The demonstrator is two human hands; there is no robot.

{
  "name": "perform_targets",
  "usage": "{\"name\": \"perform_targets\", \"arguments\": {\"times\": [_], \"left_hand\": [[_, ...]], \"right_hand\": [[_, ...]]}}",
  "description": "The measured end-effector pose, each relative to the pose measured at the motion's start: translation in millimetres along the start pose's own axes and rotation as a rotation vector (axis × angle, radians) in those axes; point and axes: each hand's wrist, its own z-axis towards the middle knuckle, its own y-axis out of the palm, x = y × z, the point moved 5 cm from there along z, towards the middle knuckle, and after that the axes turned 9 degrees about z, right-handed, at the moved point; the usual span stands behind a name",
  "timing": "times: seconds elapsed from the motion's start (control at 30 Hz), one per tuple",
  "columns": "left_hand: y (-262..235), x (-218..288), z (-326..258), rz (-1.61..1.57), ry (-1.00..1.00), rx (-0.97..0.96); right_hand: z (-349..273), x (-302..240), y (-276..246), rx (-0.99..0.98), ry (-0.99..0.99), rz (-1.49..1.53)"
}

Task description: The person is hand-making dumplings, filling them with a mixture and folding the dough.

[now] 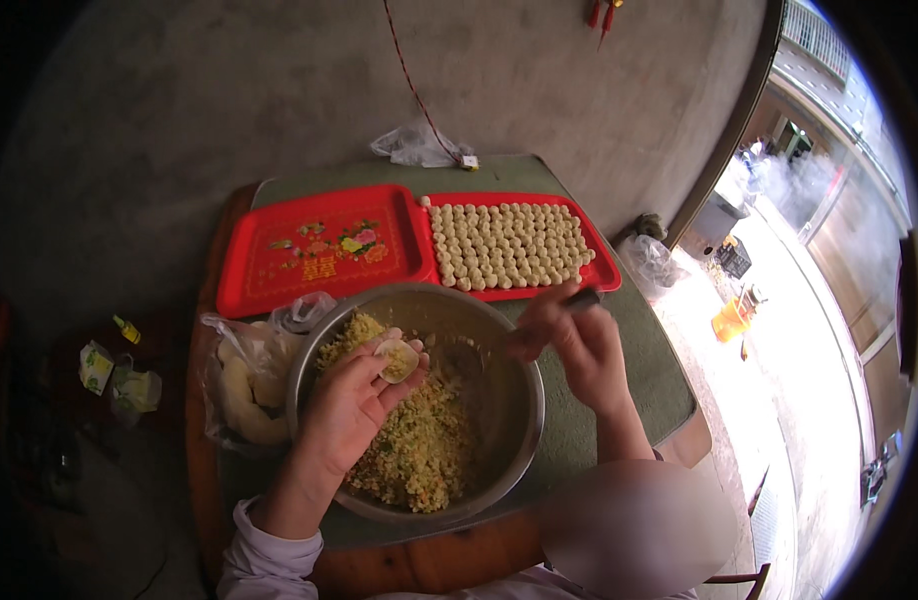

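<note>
Above a large metal bowl, my left hand cradles a small round dough wrapper between curled fingers and thumb. A little yellowish filling rests in the wrapper. My right hand is closed around a utensil with a dark handle, over the bowl's right rim. Its working end is blurred, so its kind is unclear. Chopped yellow-green filling with orange bits lies in the bowl, heaped on the left and near sides.
Behind the bowl, a red tray carries many small dough balls in rows; a flowered red tray stands left of it. A plastic bag of pale dough touches the bowl's left side. A crumpled clear bag lies at the table's back edge.
</note>
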Motion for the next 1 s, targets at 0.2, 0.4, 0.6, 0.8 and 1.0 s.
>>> {"name": "perform_targets", "arguments": {"times": [0.2, 0.4, 0.6, 0.8, 1.0], "left_hand": [[-1.2, 7.1, -1.2, 0.007, 0.029, -0.060], [5.6, 4.1, -2.6, 0.075, 0.015, -0.108], [19.0, -5.5, -8.8, 0.127, -0.057, -0.173], [25.0, -17.3, -11.5, 0.103, -0.136, -0.203], [25.5, -15.2, -12.2, 0.118, -0.102, -0.180]], "right_hand": [[-41.6, -22.6, 64.1, -0.809, -0.075, -0.655], [-76.2, -25.2, 74.4, -1.026, -0.040, -0.610], [-29.9, -33.3, 56.1, -0.610, -0.013, -0.784], [-3.0, -8.1, 50.0, -0.208, -0.083, -0.692], [-5.2, 3.4, 57.5, -0.205, -0.100, -0.707]]}}
